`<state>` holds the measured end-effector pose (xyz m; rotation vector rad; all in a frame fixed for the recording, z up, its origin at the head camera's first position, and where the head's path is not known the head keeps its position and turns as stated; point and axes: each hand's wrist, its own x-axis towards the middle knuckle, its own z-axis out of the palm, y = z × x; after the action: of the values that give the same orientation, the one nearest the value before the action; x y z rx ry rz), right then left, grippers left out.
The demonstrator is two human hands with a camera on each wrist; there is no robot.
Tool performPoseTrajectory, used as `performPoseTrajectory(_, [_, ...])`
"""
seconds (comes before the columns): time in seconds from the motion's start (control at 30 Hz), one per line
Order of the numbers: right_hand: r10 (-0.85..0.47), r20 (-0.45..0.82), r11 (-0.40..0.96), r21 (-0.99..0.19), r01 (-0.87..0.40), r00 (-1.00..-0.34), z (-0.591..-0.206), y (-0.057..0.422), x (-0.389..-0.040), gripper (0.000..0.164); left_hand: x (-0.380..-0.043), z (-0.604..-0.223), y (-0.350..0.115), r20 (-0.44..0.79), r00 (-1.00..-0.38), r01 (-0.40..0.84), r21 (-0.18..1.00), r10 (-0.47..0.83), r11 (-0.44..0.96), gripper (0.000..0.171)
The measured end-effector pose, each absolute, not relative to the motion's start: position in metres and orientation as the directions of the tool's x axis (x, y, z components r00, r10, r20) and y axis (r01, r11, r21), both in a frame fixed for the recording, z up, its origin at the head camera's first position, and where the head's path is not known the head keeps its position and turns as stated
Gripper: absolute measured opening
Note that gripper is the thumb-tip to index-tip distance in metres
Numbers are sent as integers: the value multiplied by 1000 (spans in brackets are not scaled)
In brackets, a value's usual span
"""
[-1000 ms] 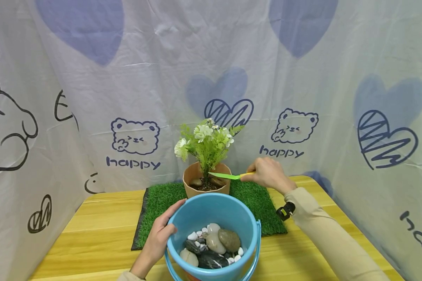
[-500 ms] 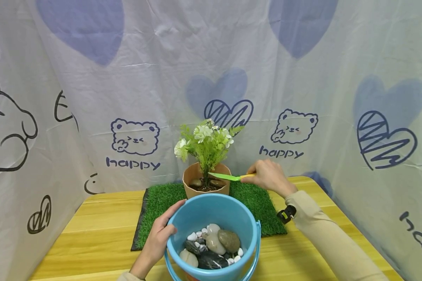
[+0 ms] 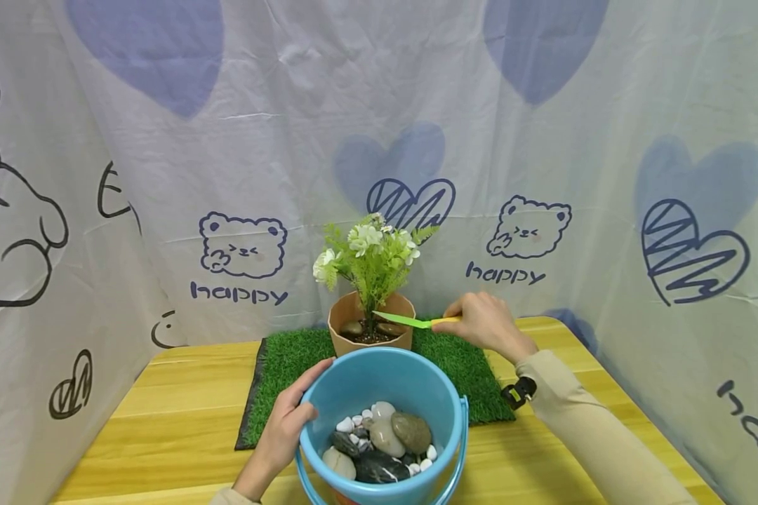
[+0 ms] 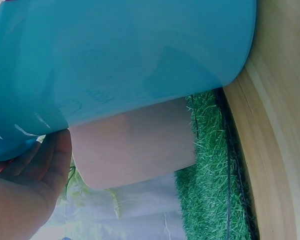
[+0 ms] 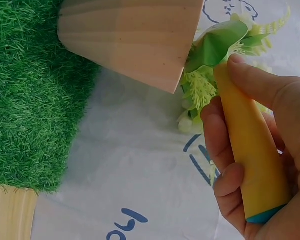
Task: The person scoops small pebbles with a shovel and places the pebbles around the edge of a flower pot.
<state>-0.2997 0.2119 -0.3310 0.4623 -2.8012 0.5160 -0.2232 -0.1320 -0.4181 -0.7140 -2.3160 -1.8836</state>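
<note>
My right hand [image 3: 485, 324] grips the yellow handle of a small garden trowel [image 5: 252, 150]. Its green blade [image 3: 401, 320] reaches over the right rim of a tan flower pot [image 3: 371, 346], the tip close to the plant's stems. White flowers with green leaves [image 3: 373, 249] stand in the pot, with brown stones and dark soil at their base. On the near side, my left hand [image 3: 286, 419] holds the left rim of a blue bucket [image 3: 385, 372], thumb over the edge and fingers along the outside. Inside the bucket lie several grey, black and white stones [image 3: 385, 438].
The pot stands on a green artificial grass mat [image 3: 461, 368], laid on a wooden table [image 3: 164, 421]. A printed white curtain [image 3: 328, 91] hangs close behind the pot and along both sides. The bucket's handle [image 3: 462, 442] hangs down round its front.
My right hand has sunk a little, lowering the trowel's handle while the blade tip stays near the stems. The left hand, bucket and pot keep their places.
</note>
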Motion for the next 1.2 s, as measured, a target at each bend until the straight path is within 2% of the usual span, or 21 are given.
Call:
performPoseTrajectory(0.83, [-339, 371, 820, -335, -464, -865, -339, 191, -266, 24, -223, -418, -133, 340, -889, 397, 906, 306, 147, 72])
performPoseTrajectory(1.2, [-402, 442, 775, -302, -555, -802, -336, 184, -252, 24, -223, -418, -133, 348, -886, 407, 900, 308, 155, 72])
